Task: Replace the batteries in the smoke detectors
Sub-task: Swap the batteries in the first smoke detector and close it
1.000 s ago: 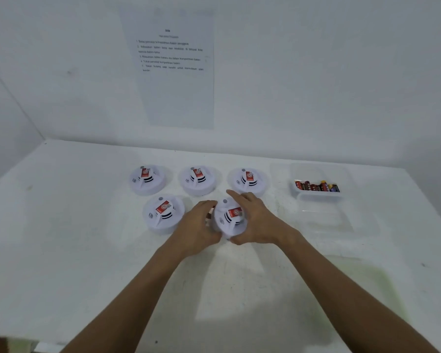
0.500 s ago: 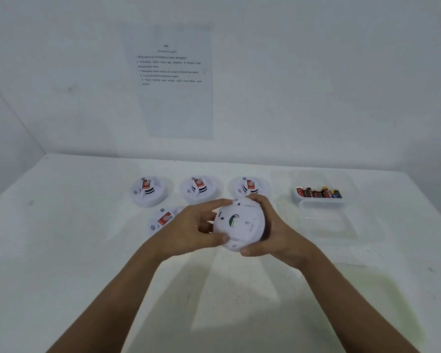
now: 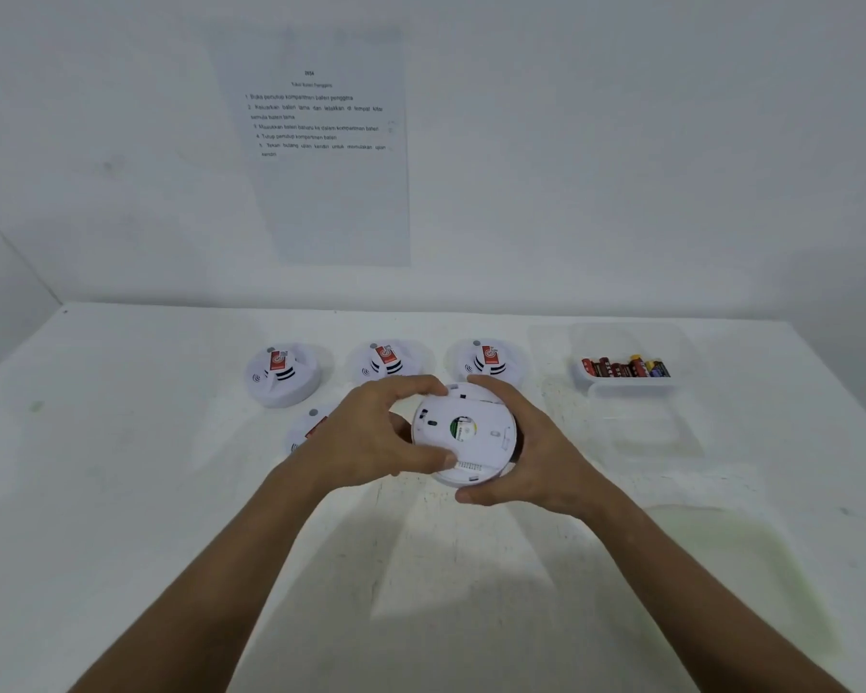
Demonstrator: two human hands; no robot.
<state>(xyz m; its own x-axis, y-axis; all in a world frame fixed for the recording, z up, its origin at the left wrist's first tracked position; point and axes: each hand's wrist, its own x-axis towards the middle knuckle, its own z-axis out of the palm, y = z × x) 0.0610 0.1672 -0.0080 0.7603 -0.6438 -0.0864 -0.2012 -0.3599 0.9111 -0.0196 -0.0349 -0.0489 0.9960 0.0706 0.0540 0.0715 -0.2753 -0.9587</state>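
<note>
Both bare forearms are reaching forward and converging at the centre. The left hand is curling its fingers and thumb round the left edge of a round white plastic smoke detector, while the right hand is cupping its right side.

A single head-worn camera looks forward and down from above the near edge of the white table, facing the back wall. With only one view, no part of the scene is shared with another. The wide lens (it bows the table's far edge slightly) takes in the whole tabletop and much of the wall behind the table, where a printed sheet hangs. Both forearms enter from the bottom corners, over the table's near side. The view sits close above the table, with the far edge still well within the frame.
</note>
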